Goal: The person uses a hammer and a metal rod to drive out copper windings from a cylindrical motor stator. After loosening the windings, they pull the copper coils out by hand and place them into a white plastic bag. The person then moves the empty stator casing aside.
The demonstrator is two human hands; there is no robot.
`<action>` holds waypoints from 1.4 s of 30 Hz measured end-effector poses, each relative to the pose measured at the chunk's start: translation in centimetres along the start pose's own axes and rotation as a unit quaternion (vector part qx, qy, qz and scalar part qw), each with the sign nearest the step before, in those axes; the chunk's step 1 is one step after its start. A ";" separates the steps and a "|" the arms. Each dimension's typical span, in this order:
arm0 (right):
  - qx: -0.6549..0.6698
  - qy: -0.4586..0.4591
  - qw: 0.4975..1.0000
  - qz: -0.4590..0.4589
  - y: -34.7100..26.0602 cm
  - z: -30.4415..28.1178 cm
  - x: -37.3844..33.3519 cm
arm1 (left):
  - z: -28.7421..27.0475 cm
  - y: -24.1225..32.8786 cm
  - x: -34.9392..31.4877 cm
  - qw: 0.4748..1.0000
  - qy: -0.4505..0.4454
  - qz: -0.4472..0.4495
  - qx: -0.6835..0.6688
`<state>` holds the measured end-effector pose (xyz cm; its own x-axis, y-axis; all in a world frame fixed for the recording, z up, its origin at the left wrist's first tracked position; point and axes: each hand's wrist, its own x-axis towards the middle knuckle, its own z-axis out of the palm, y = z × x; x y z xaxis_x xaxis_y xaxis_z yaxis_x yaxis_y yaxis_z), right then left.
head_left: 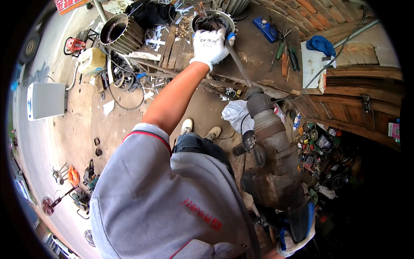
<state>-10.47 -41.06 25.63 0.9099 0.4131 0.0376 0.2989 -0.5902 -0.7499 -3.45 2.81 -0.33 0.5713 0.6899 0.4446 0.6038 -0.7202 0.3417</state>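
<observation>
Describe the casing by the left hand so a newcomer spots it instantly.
Find the brown bench along the top of the view. At its far side, near top centre, a round open casing sits against the white-gloved left hand. Unlike the finned casing to its left, it has the power tool's long bit pointing at it.

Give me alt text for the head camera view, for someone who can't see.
A person's gloved right hand holds the rear of a large, worn power tool; the gloved left hand is at its long bit, over an open metal cylinder on a cluttered workbench.
</observation>
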 end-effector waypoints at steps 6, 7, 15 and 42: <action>-0.169 0.040 0.985 0.018 0.5 -0.1 -0.2 | 0.3 -0.6 0.2 1.000 0.008 0.016 -0.024; -0.131 0.045 0.990 0.012 0.8 -0.3 -0.6 | 0.1 -0.7 0.3 0.999 0.010 0.021 -0.023; -0.067 0.032 0.995 -0.060 1.0 -1.2 -1.9 | -1.9 -4.0 0.5 0.991 -0.027 0.128 -0.034; -0.170 0.033 0.984 -0.033 -2.4 -0.4 -1.6 | 0.0 -1.2 -0.3 0.999 0.008 0.053 -0.005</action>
<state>-12.48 -40.60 27.62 0.8988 0.4186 0.1299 0.4263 -0.7661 -0.4810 -4.35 3.51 -0.86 0.6235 0.6079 0.4915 0.5342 -0.7904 0.2999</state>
